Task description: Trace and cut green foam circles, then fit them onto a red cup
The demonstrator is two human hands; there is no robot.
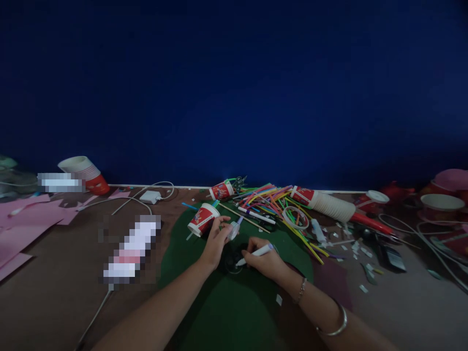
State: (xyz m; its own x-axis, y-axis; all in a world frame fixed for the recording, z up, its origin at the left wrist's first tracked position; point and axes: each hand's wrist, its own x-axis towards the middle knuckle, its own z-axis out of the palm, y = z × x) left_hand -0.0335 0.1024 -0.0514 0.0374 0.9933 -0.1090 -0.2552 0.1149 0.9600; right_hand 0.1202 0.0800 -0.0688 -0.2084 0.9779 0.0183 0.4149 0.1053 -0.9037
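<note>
My right hand [266, 263] is closed round a white marker pen [256, 253], its tip down on a small dark round thing [234, 261] lying on a green sheet [226, 312]. My left hand [216, 239] rests beside that dark thing, fingers curled round a small pale object [234, 229] that I cannot name. A red and white paper cup [203, 219] lies tipped on its side just left of my left hand.
A heap of coloured straws [270, 200], a tape ring [295, 217], a stack of paper cups [325, 202] and paper scraps lie behind and to the right. Pink paper [25, 219] lies at the left, with a white charger [150, 197] and cables. More cups [86, 173] stand at the far left.
</note>
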